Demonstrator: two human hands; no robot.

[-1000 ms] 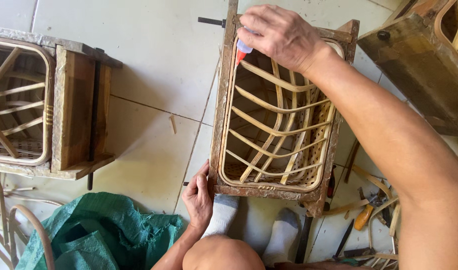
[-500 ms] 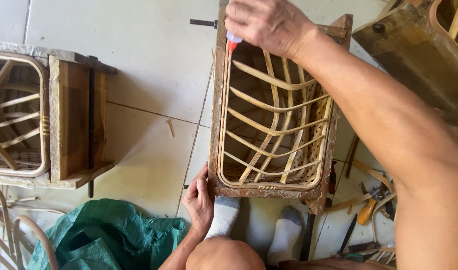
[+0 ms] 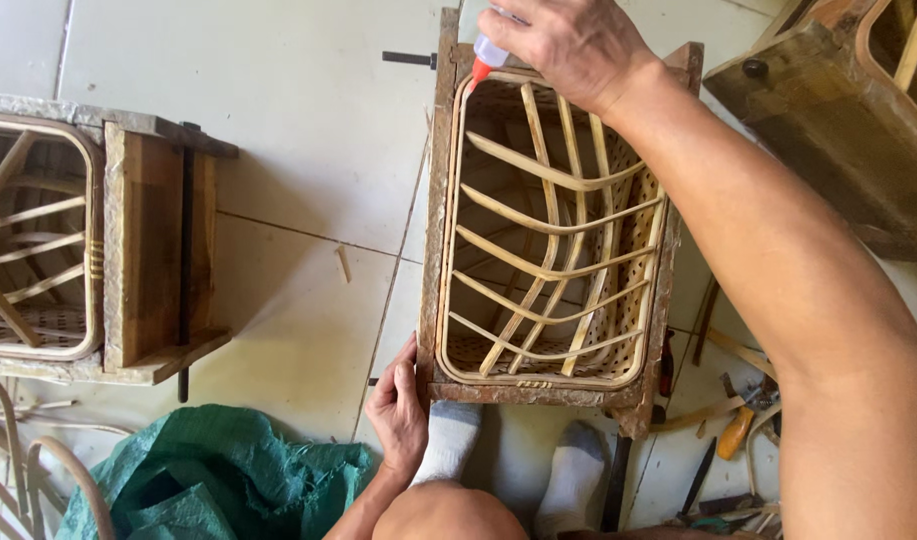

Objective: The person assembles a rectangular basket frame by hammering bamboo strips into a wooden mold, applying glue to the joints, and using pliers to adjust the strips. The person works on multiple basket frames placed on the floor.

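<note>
A wooden frame [image 3: 436, 230] with a curved rattan lattice [image 3: 548, 260] stands on the tiled floor in front of my socked feet [image 3: 448, 445]. My right hand [image 3: 568, 45] reaches over its far end and grips a small glue bottle [image 3: 490, 52] whose red nozzle points down at the rattan rim in the far left corner. My left hand [image 3: 398, 415] holds the near left corner of the frame, thumb against the wood.
A second wood and rattan frame [image 3: 143, 250] lies at the left. Another wooden piece [image 3: 828, 120] sits at the top right. A green sack [image 3: 218, 480] lies at the bottom left beside bent rattan canes. Hand tools [image 3: 733, 430] are scattered at the lower right.
My right hand with the glue bottle has shifted slightly toward the frame's far left corner. The left hand keeps its hold on the near corner.
</note>
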